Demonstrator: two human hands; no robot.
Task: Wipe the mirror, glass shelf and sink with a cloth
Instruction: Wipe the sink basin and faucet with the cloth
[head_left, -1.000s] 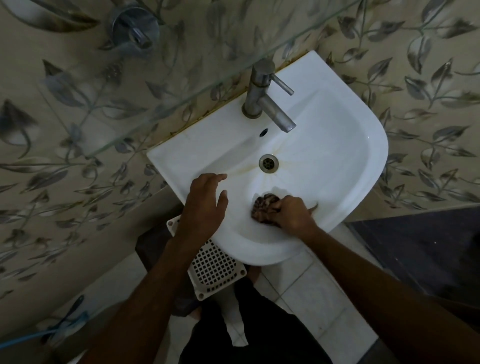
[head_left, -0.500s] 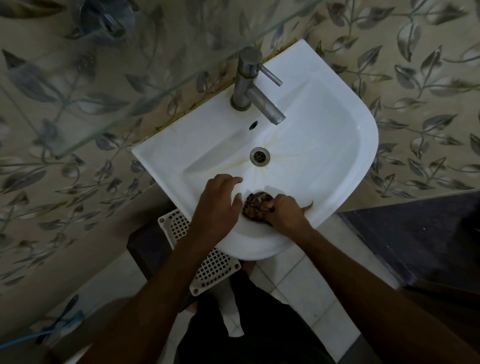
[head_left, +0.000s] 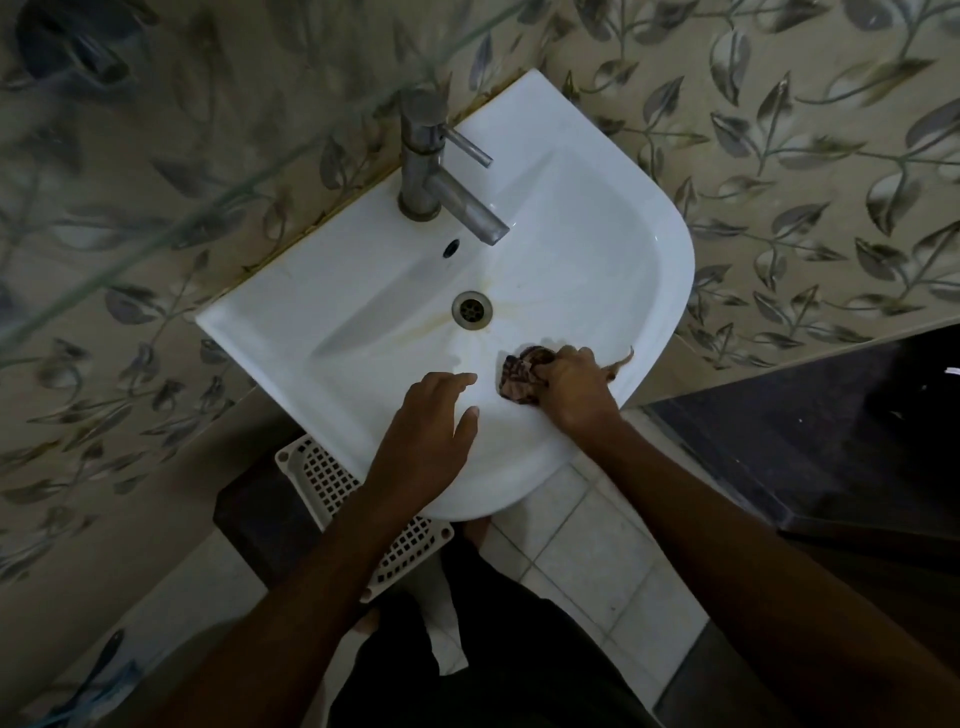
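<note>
A white wall-mounted sink (head_left: 597, 218) fills the middle of the head view, with a yellowish stain around its drain (head_left: 471, 308). My right hand (head_left: 574, 389) presses a crumpled brown patterned cloth (head_left: 519, 375) against the basin's near right slope. Left of the cloth, my left hand (head_left: 426, 436) rests on the front rim with fingers spread, holding nothing. The glass shelf (head_left: 171, 171) juts out above the sink's left side, blurred and see-through. No mirror shows.
A steel tap (head_left: 441, 171) stands at the back of the basin. Under the sink sits a white perforated basket (head_left: 332, 483) on a dark stool (head_left: 260, 525). Leaf-patterned tiles cover the wall; a dark counter (head_left: 831, 426) lies to the right.
My right hand slid the cloth right along the basin's front slope. My left hand drew away from the cloth, so a gap opened between them. The camera shifted too.
</note>
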